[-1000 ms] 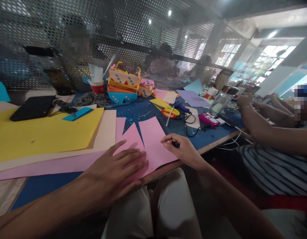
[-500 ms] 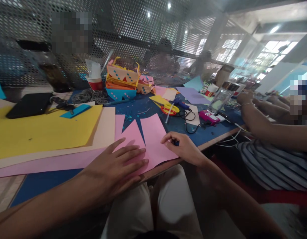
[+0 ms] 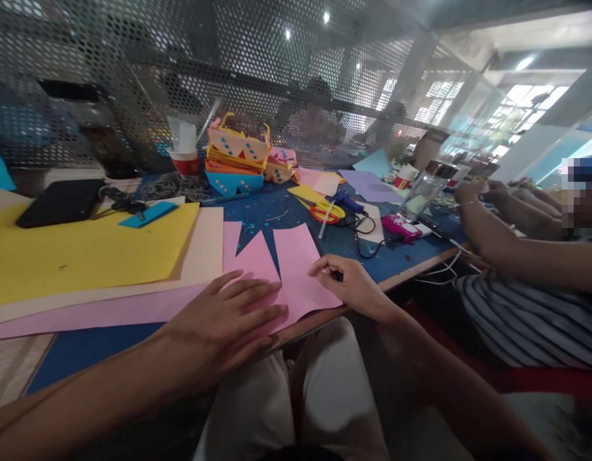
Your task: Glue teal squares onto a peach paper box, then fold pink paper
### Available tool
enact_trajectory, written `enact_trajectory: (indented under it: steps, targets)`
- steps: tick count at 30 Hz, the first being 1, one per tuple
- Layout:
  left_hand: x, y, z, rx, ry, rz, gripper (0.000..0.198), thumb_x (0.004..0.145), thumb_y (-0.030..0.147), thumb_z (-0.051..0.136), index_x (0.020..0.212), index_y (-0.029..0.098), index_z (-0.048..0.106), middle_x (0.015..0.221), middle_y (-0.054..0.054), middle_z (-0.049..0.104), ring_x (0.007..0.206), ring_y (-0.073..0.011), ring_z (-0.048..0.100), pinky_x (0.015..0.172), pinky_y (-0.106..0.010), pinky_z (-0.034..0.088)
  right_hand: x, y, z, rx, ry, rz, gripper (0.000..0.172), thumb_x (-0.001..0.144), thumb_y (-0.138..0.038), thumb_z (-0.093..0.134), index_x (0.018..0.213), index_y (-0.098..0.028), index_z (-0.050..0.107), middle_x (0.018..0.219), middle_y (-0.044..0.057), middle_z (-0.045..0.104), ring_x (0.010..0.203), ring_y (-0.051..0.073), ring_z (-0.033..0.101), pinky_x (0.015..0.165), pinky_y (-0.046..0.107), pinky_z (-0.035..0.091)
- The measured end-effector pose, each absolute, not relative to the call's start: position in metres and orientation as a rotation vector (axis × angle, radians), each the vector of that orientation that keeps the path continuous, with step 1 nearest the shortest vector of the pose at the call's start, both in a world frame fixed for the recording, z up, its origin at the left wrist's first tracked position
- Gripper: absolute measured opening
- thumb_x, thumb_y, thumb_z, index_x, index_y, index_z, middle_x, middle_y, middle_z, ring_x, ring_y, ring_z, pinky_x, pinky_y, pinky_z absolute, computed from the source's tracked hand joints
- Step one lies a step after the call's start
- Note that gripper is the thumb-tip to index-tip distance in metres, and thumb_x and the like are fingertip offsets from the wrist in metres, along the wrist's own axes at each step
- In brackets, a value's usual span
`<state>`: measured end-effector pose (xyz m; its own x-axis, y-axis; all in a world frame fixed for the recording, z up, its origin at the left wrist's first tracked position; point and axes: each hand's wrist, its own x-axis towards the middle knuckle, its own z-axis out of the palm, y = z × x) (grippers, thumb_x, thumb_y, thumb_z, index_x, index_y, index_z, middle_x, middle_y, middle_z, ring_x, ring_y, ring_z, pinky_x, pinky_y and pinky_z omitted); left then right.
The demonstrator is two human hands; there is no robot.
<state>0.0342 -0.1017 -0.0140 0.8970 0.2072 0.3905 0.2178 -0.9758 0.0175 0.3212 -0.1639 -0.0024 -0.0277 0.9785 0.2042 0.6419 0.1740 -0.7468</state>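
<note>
A pink paper sheet with a narrow V-shaped slit in its top edge lies at the table's front edge. My left hand rests flat on its left part, fingers spread and nothing gripped. At the sheet's right edge, my right hand is loosely curled, thumb and forefinger near each other over the paper; I see nothing between them. Beyond the sheet are yellow-and-red scissors, a white stick and a blue glue gun with a black cord.
Yellow paper and other sheets lie to the left, under a black phone, keys and a blue strip. Decorated paper crowns, a paper cup and a glass bottle stand farther back. A co-worker's arm is at right.
Both hands and the pink sheet stay almost in place. The view has shifted very slightly; nothing is taken hold of or let go.
</note>
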Motion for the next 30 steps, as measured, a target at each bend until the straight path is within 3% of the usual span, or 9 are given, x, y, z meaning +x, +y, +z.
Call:
enact_trajectory:
  steps: [5,11,18,23,30]
  targets:
    - [0.034,-0.101,-0.015,-3.039,-0.326,-0.621,0.038,0.102,0.037,0.057,0.139,0.034,0.060,0.147,-0.003,0.063,0.136,-0.0248,0.054,0.121,-0.049,0.030,0.322,-0.165,-0.001,-1.555,-1.760,0.612,0.023,0.088,-0.011,0.055,0.095,-0.020,0.075,0.083,0.000,0.071,0.070,0.012,0.056,0.065,0.024,0.039]
    - [0.034,-0.102,-0.016,-3.039,-0.342,-0.623,0.039,0.101,0.037,0.059,0.140,0.035,0.060,0.149,-0.003,0.062,0.138,-0.0255,0.054,0.126,-0.052,0.024,0.325,-0.171,0.003,-1.500,-1.735,0.681,0.018,0.097,-0.027,0.058,0.103,-0.020,0.074,0.102,0.004,0.075,0.090,0.017,0.065,0.078,0.027,0.046]
    - [0.033,-0.101,-0.020,-3.022,-0.343,-0.604,0.039,0.101,0.034,0.057,0.140,0.036,0.060,0.151,-0.002,0.060,0.140,-0.0254,0.052,0.126,-0.051,0.023,0.323,-0.176,0.005,-1.549,-1.744,0.655,0.018,0.091,-0.018,0.058,0.099,-0.019,0.075,0.081,0.000,0.069,0.074,0.013,0.061,0.071,0.025,0.044]
    - [0.032,-0.099,-0.020,-3.002,-0.305,-0.547,0.039,0.102,0.036,0.056,0.141,0.035,0.059,0.151,-0.002,0.060,0.141,-0.0246,0.051,0.126,-0.051,0.021,0.325,-0.176,0.004,-1.552,-1.762,0.654,0.019,0.091,-0.016,0.058,0.097,-0.019,0.075,0.083,0.001,0.071,0.076,0.014,0.061,0.071,0.025,0.044]
    - [0.031,-0.098,-0.021,-3.012,-0.312,-0.565,0.042,0.102,0.035,0.056,0.144,0.038,0.056,0.150,-0.002,0.061,0.140,-0.0248,0.052,0.127,-0.052,0.020,0.328,-0.185,0.007,-1.559,-1.746,0.680,0.018,0.095,-0.031,0.062,0.105,-0.021,0.073,0.090,0.003,0.073,0.081,0.016,0.063,0.074,0.027,0.046]
